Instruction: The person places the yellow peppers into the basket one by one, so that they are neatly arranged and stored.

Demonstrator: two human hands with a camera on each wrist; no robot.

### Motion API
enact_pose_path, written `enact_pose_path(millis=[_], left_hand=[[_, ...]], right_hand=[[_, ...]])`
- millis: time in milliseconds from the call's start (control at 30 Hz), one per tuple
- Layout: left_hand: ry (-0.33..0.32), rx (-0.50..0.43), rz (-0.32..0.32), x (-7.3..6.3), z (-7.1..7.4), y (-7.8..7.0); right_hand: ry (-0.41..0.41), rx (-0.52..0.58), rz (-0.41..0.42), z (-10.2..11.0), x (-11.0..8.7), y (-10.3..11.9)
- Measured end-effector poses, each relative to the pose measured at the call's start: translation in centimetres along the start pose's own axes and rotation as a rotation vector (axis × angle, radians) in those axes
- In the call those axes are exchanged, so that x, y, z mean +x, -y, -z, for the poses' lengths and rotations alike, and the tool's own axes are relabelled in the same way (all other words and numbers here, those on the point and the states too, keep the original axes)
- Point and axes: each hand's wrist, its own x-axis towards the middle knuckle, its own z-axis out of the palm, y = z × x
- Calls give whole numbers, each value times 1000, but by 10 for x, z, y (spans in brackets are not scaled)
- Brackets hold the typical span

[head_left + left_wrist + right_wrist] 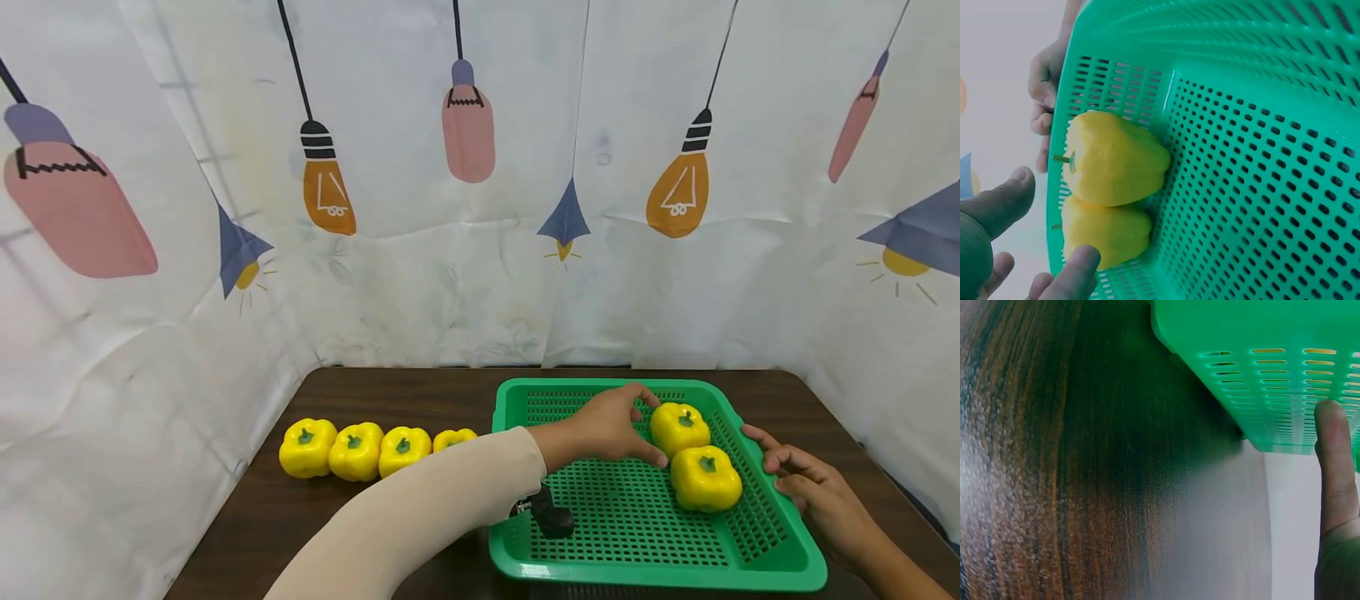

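Observation:
Over the inside of a green plastic basket [645,573], my left hand [606,423] reaches in from the left with thumb and fingers spread. Two yellow bell peppers with green stems lie against the basket's right wall: the farther pepper [678,427] and the nearer pepper [705,481]. The left fingertips are right beside the farther one, and nothing is pinched between them. My right hand [817,487] holds the basket's right rim from outside. In the right wrist view, one straight finger [1335,456] lies against the slotted outer wall.
Several more yellow bell peppers [355,452] stand in a row on the dark wooden table [247,521], left of the basket. My left sleeve [420,517] covers part of that row. A white curtain [465,292] with printed lamps hangs behind the table.

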Motion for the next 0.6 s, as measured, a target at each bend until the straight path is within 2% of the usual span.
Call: enact_pose_path(millis=[167,433,600], left_hand=[[-2,-67,-1,-6,12,8],[-24,-77,-101,-22,41,33],[-49,-110,-124,-35,57,47]], right_hand=[[-9,-41,-1,0,0,0],[-8,1,9,0,0,1],[-8,17,8,-1,0,2]])
